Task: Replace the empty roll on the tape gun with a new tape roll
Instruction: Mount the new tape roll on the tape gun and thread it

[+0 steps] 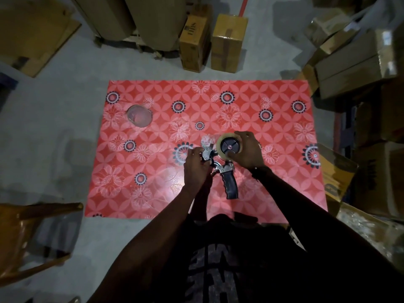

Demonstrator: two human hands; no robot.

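The tape gun [230, 182] lies on a red flowered mat [153, 171], its black handle pointing toward me. A clear tape roll [220, 139] sits on the gun's black hub. My right hand [247, 152] wraps around that roll from the right side. At the gun's metal front end, my left hand [195, 166] pinches the metal plate, where a loose strip of clear tape [206, 139] sticks up. An empty-looking roll core [139, 115] rests apart at the mat's far left.
Cardboard boxes [227, 42] stand beyond the mat, and more boxes [354, 62] are stacked at the right. A wooden chair [32, 235] is at the lower left. The mat lies on a grey concrete floor [54, 138].
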